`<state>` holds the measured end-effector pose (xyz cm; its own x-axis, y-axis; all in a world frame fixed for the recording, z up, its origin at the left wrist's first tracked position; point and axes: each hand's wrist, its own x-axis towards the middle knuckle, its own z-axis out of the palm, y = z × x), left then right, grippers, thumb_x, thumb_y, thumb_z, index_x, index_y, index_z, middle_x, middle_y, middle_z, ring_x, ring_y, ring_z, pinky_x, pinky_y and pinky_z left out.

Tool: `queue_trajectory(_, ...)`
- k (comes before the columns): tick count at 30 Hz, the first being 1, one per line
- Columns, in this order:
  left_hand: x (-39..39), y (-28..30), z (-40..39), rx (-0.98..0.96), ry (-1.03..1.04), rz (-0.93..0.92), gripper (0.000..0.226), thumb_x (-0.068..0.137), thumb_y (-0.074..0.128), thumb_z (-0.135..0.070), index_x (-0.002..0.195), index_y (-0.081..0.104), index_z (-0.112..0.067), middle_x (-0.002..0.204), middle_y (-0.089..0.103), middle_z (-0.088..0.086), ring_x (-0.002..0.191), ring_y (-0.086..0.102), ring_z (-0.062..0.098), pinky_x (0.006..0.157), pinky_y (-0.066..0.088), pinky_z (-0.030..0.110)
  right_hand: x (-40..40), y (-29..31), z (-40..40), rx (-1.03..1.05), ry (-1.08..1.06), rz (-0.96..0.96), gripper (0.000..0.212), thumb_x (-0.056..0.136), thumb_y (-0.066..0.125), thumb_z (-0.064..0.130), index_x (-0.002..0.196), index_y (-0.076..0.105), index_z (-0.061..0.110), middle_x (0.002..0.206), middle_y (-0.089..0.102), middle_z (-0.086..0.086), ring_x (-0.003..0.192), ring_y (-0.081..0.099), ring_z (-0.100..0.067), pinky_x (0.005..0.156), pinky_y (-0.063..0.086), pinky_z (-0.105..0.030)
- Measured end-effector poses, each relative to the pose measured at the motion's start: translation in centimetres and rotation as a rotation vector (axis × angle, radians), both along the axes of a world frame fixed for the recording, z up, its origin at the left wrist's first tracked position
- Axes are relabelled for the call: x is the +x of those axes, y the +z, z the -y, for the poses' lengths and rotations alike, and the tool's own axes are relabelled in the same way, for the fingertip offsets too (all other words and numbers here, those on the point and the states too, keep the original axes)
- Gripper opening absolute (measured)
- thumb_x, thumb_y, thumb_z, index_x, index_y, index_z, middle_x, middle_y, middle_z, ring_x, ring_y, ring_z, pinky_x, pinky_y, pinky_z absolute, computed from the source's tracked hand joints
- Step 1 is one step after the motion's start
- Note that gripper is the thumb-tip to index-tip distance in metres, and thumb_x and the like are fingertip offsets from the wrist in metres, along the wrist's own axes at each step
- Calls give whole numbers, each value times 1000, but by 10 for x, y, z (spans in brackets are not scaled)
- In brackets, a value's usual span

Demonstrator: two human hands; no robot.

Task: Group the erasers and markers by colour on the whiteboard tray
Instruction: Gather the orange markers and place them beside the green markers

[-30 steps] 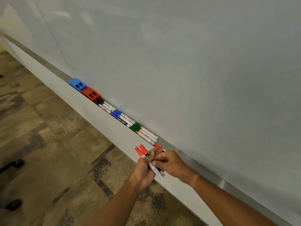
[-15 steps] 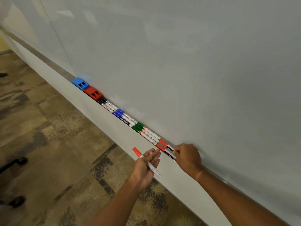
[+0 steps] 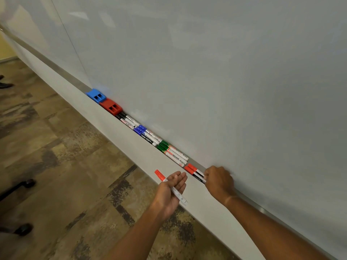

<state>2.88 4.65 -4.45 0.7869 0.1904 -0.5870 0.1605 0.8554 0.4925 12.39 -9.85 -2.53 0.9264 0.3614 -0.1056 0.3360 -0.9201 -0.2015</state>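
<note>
A person's two bare forearms reached in from the bottom edge, cut off at the elbows, toward a whiteboard tray [image 3: 120, 128] that ran diagonally from upper left to lower right below a blank whiteboard [image 3: 206, 62].

The right hand [image 3: 218, 180] rested on the tray with its fingers curled over the near ends of two red markers [image 3: 194, 171] that lay side by side in the tray. Those ends were hidden under the hand, and whether the fingers actually pinched the markers could not be made out.

The left hand [image 3: 173, 188] hovered in front of the tray, palm up, its fingers straight and loosely spread. A third red marker [image 3: 170, 185] lay across the palm, cap pointing up and left, its tail poking past the heel of the hand.

Farther along the tray sat the green markers [image 3: 171, 152], then the blue markers [image 3: 146, 133], then the black markers [image 3: 126, 119], then a red eraser [image 3: 110, 106] and a blue eraser [image 3: 96, 95], each group touching or just beside the next. Marker labels were too small to read.

Bare tray stretched beyond the blue eraser. A mottled brown floor [image 3: 56, 166] lay open to the left, with dark chair castors [image 3: 24, 228] cut off at the left edge.
</note>
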Motion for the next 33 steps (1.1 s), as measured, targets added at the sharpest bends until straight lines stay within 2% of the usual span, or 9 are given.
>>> queue_trajectory(7,1,4,2,-1,2,-18,30,98,38,0,119,58,0,118,69,16,113,64,26,102,45,37,-1,-2,0,64,17,6,14,85,61,6,75,65,14,80,72,-5,75,68,-24,52,37,-20)
queue_trajectory(11,3,9,4,8,6,-25,31,98,38,0,122,57,2,119,69,17,115,62,28,104,44,38,-11,1,-3,366,18,-37,14,86,66,14,73,68,18,78,73,2,69,67,-9,55,43,-11)
queue_trajectory(13,5,13,5,-10,17,-15,29,97,39,1,121,56,3,118,69,19,109,66,31,90,54,38,-21,5,-10,582,81,-212,4,83,71,18,83,75,17,79,74,7,67,66,0,61,46,-4)
queue_trajectory(16,7,20,7,-40,23,3,25,95,44,1,117,56,3,110,71,20,91,71,32,68,59,38,-39,6,-22,665,202,-449,21,81,74,25,101,74,23,88,75,9,79,68,6,71,52,-7)
queue_trajectory(19,10,22,10,-5,18,-14,26,93,50,-1,117,58,2,116,68,17,106,65,28,78,58,37,-45,2,-28,675,198,-424,25,81,73,22,106,72,20,95,75,8,82,66,10,73,51,-6)
queue_trajectory(21,11,23,9,48,4,28,26,87,57,-4,112,58,3,108,66,19,96,67,28,83,56,38,-43,2,-28,683,185,-392,21,82,73,22,103,74,20,94,75,7,82,67,6,75,54,-12)
queue_trajectory(24,7,24,7,396,-83,49,31,86,62,-9,116,58,-3,104,66,10,92,67,18,94,52,35,-30,5,-22,662,102,-274,17,82,74,24,98,74,18,86,76,6,76,69,0,75,58,-23)
queue_trajectory(29,-8,8,-4,1280,-381,-109,72,89,63,-39,150,29,-25,158,26,1,142,29,23,113,29,46,-12,3,-7,450,24,-48,18,85,70,26,97,73,14,92,72,1,81,69,-13,67,56,-18)
queue_trajectory(33,-12,-9,-14,1761,-584,-84,107,68,19,-91,153,-3,-30,162,-8,-2,150,-2,20,119,7,46,-6,3,-3,230,38,73,15,89,64,22,101,70,16,96,68,-4,89,65,-21,68,52,-26)
